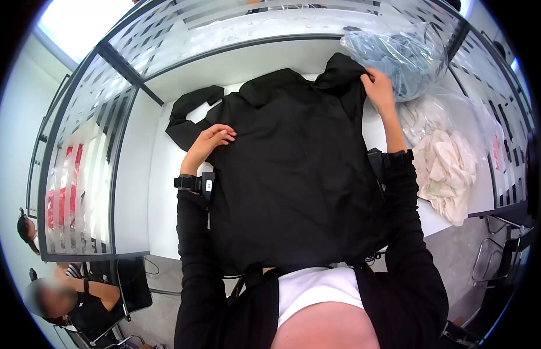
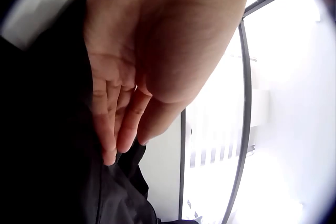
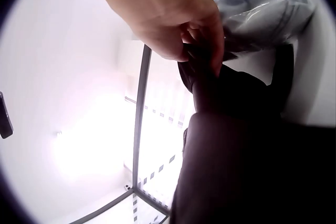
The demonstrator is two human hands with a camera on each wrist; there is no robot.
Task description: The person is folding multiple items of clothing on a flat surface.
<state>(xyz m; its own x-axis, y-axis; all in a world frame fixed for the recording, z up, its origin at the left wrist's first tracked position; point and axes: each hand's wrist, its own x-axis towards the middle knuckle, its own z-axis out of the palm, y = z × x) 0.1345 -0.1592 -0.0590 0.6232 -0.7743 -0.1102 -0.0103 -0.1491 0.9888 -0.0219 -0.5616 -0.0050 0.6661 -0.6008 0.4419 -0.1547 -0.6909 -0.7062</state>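
Observation:
A black long-sleeved garment lies spread over the white table, its lower end close to the person's body. One sleeve bends into a loop at the far left. At the upper right, the other sleeve is bunched, and the right hand pinches its edge between thumb and fingers. The right wrist view shows dark cloth gathered under those fingertips. Near the left shoulder of the garment, the left hand rests with fingers extended on the fabric. From the left wrist, its fingers appear fairly straight against the cloth.
A clear plastic bag of blue-grey clothing stands at the back right. In front of it lie a cream cloth and more clear plastic. Framed partitions enclose the table's back and sides. Another person sits at the lower left.

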